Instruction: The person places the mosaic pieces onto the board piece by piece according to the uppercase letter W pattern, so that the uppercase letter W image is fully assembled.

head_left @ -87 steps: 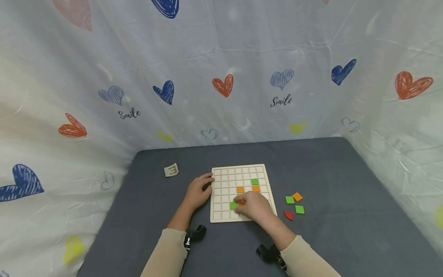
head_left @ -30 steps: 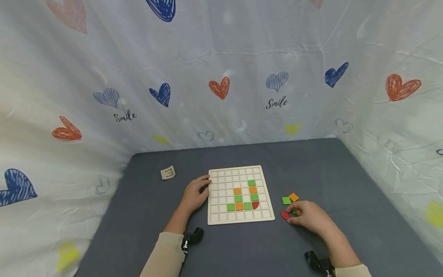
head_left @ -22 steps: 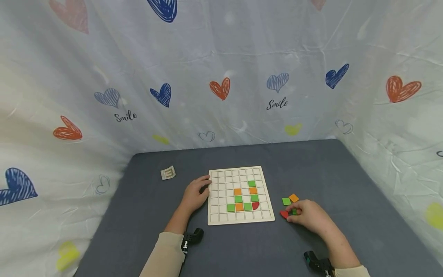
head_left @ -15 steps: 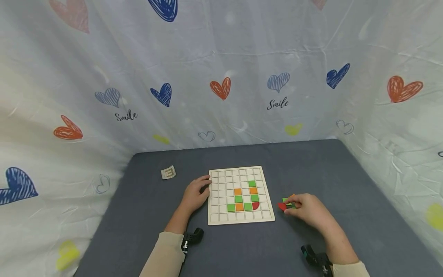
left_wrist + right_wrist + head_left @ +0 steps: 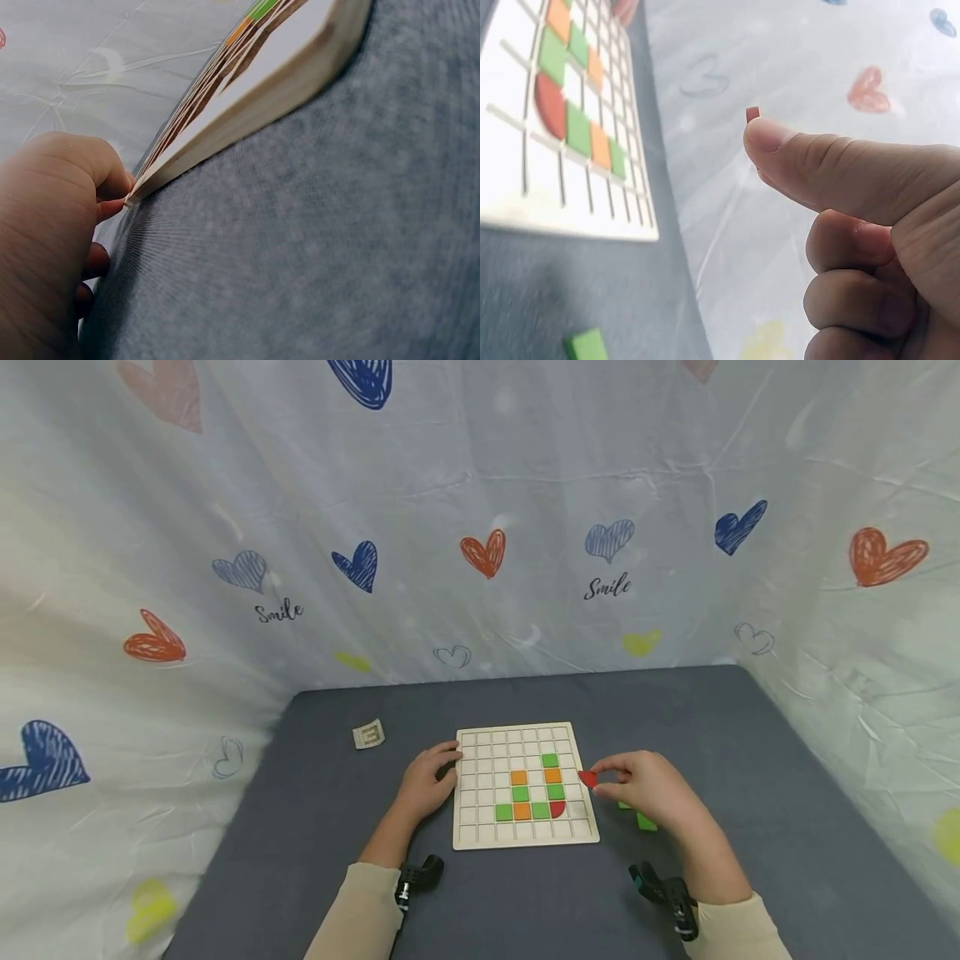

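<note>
Between thumb and fingertips my right hand pinches a red quarter-circle tile, raised by the board's right edge. In the right wrist view only a small end of the red tile shows past the thumb. The pale gridded wooden board lies on the table. Set in its cells are several green and orange square tiles and a red rounded tile. At the board's left edge, my left hand rests its thumb and fingertips against the rim, fingers relaxed.
Loose green tiles lie right of the board, partly hidden under my right hand. A small printed paper sits at the back left of the dark grey table. A white heart-print curtain hangs behind.
My right hand picked up the red quarter-circle tile from the loose pile and carried it left and away from me to the board. Earlier, a red tile appeared in the grid. My left hand stayed put.
</note>
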`<state>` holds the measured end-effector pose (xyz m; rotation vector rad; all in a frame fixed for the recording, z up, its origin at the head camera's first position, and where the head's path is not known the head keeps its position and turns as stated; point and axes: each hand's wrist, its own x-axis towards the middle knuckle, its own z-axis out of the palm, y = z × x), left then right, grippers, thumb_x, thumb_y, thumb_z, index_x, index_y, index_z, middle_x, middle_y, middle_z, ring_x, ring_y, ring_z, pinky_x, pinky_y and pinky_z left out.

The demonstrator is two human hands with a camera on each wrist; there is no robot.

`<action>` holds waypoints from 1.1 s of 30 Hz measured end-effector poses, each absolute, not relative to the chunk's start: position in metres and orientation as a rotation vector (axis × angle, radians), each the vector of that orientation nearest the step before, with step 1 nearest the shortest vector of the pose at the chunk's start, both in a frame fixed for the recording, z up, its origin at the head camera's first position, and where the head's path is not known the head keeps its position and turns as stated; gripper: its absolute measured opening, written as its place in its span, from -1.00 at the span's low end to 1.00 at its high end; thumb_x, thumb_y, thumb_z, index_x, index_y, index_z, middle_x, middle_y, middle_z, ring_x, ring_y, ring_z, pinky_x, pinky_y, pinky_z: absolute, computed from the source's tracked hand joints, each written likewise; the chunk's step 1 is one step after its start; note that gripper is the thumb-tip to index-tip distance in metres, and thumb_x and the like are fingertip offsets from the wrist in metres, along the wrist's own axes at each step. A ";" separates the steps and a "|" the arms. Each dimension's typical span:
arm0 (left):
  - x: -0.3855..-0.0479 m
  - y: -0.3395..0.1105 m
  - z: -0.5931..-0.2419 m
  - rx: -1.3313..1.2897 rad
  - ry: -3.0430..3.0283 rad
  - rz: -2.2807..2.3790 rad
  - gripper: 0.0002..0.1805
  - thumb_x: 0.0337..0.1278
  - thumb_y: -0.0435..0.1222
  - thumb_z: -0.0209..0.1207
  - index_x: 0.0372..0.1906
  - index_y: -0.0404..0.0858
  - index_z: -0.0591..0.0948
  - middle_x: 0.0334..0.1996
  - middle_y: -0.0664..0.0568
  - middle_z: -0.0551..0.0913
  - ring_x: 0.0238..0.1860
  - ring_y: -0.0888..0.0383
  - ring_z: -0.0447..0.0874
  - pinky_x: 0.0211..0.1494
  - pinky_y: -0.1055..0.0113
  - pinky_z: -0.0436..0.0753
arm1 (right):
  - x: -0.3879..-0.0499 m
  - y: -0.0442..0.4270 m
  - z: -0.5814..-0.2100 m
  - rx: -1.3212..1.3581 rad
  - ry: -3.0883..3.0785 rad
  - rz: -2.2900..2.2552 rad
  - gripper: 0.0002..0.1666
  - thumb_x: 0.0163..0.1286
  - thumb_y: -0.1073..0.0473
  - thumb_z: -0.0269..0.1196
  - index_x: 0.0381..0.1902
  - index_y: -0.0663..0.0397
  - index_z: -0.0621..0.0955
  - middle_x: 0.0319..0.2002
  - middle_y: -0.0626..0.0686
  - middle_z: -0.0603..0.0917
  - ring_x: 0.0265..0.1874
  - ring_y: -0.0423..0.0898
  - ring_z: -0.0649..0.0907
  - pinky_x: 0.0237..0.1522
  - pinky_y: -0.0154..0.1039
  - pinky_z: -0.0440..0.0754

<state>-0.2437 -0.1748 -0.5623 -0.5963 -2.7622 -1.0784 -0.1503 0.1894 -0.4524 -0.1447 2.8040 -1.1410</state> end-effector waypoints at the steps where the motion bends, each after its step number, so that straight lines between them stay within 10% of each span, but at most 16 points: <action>1: -0.243 -0.175 -0.563 -0.596 -2.762 -1.076 -0.61 0.45 -0.30 0.12 0.27 -0.22 0.66 0.40 0.00 0.50 0.46 -0.17 0.34 0.47 -0.20 0.28 | -0.152 0.187 -0.451 -0.150 2.806 -1.138 -0.67 0.29 0.18 0.47 0.02 0.08 0.78 -0.70 -0.11 0.19 -0.71 -0.17 0.17 -0.63 -0.29 0.17; 33: -0.245 -0.175 -0.565 -0.616 -2.738 -1.056 -0.62 0.40 -0.34 0.14 0.24 -0.25 0.68 0.37 -0.04 0.53 0.41 -0.15 0.42 0.41 -0.15 0.39 | -0.169 0.078 -0.465 -0.429 2.776 -1.155 -0.77 0.21 0.12 0.53 -0.14 -0.14 0.83 -0.74 -0.14 0.27 -0.73 -0.20 0.21 -0.61 -0.29 0.13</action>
